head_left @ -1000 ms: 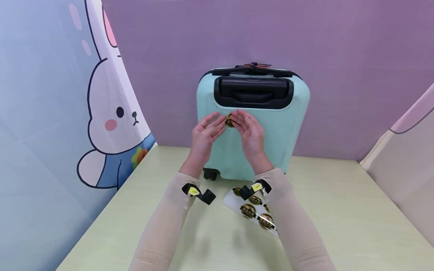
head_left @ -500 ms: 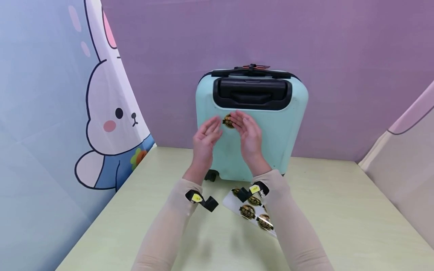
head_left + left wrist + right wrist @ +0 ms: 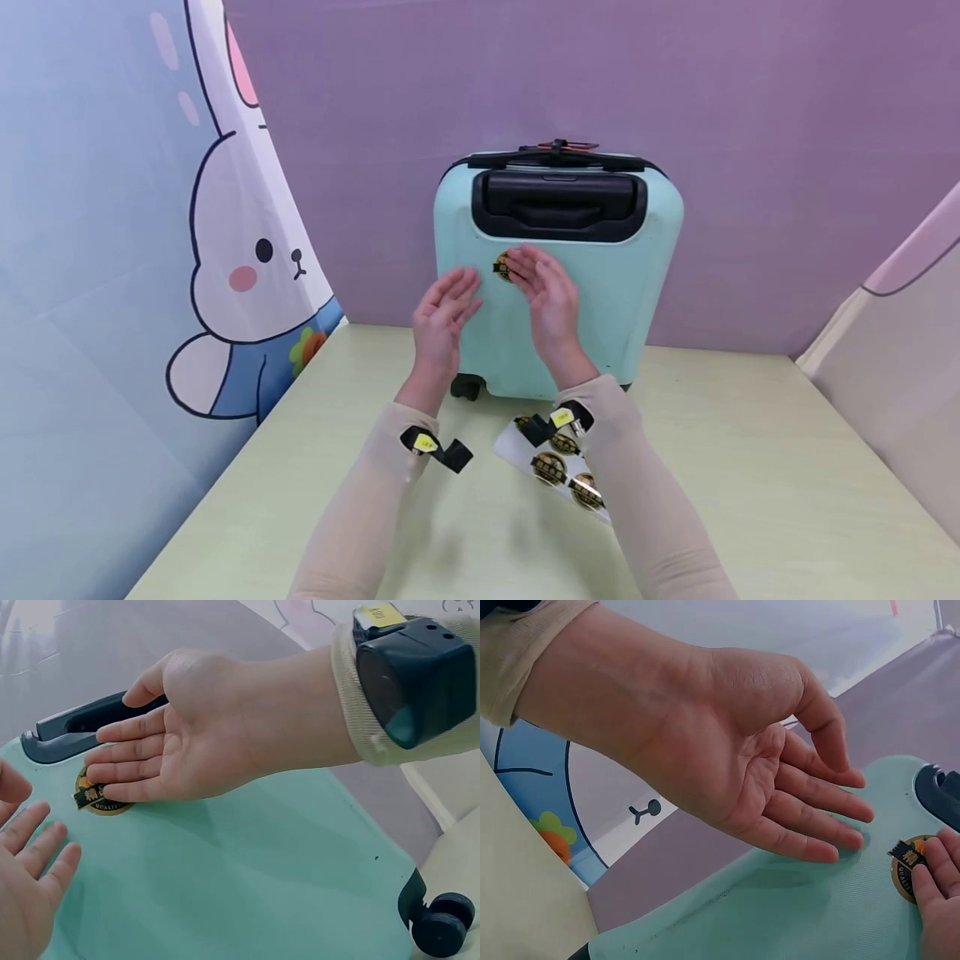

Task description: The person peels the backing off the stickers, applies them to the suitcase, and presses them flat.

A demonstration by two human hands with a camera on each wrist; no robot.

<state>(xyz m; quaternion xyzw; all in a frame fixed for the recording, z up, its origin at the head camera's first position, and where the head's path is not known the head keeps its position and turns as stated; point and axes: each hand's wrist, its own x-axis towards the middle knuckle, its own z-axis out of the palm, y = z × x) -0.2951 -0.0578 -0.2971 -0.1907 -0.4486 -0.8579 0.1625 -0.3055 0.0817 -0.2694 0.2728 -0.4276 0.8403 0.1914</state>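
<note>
A mint-green suitcase [image 3: 502, 342] stands upright with a round black-and-gold sticker [image 3: 500, 267] below its black handle recess [image 3: 558, 204]. My right hand [image 3: 553, 304] has its fingers extended over the right part of the sticker, which they partly hide. In the left wrist view those fingers lie flat at the sticker's edge, and whether they press it cannot be told. My left hand [image 3: 442, 325] is beside the suitcase's left side, fingers loosely straight and holding nothing. The right wrist view shows a gap between the left hand [image 3: 780, 780] and the sticker [image 3: 906, 870].
A clear sheet with several similar round stickers [image 3: 550, 468] lies on the pale table [image 3: 750, 467] in front of the suitcase, partly under the right forearm. Purple cloth [image 3: 787, 167] hangs behind. A blue curtain with a rabbit [image 3: 247, 217] is at the left.
My left hand has moved away from the sticker, left and slightly down, uncovering its left side. The right hand stays over the sticker with only a slight shift.
</note>
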